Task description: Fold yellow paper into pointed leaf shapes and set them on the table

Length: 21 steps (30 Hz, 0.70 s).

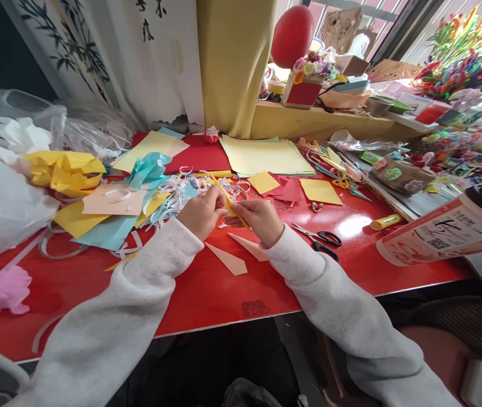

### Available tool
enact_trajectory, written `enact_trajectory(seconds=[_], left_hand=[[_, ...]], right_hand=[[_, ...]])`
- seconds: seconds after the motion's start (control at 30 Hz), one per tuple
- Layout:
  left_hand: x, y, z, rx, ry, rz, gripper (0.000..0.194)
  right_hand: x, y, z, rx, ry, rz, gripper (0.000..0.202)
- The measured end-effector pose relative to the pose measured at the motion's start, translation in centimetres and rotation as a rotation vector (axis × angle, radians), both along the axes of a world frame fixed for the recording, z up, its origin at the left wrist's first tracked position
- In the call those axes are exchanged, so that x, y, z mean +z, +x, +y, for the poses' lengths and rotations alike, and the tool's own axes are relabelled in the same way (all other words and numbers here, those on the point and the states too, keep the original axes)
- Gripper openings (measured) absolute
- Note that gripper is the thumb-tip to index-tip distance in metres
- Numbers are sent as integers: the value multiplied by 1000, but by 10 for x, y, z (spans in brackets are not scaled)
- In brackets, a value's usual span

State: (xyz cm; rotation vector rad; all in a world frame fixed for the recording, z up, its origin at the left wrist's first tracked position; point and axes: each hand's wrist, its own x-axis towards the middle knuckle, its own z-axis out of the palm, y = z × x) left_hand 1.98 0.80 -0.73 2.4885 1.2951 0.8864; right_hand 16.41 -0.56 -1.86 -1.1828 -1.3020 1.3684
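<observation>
Your left hand (202, 216) and right hand (263, 220) pinch yellow paper (226, 196) between fingertips, over red table (211, 299), just beyond peach pieces (229, 260). Likely feather-light, crisp, easily creased or torn; best you grip edges lightly, thumb against forefinger.

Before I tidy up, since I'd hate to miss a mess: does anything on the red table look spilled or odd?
Yes: paper scraps lie in a loose tangle beyond the left hand, untidy compared with the flat pale-yellow sheet behind. The cup at right also looks tilted, though lens distortion may cause that.
</observation>
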Motion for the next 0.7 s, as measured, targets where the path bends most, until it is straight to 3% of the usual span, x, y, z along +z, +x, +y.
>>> enact_trajectory(seconds=[0.53, 0.7], left_hand=[[-6, 1, 1, -30, 101, 68, 14], [-7, 2, 1, 130, 109, 118, 25]], right_hand=[[-3, 0, 0, 14, 2, 27, 22], [-4, 0, 2, 8, 52, 42, 27]])
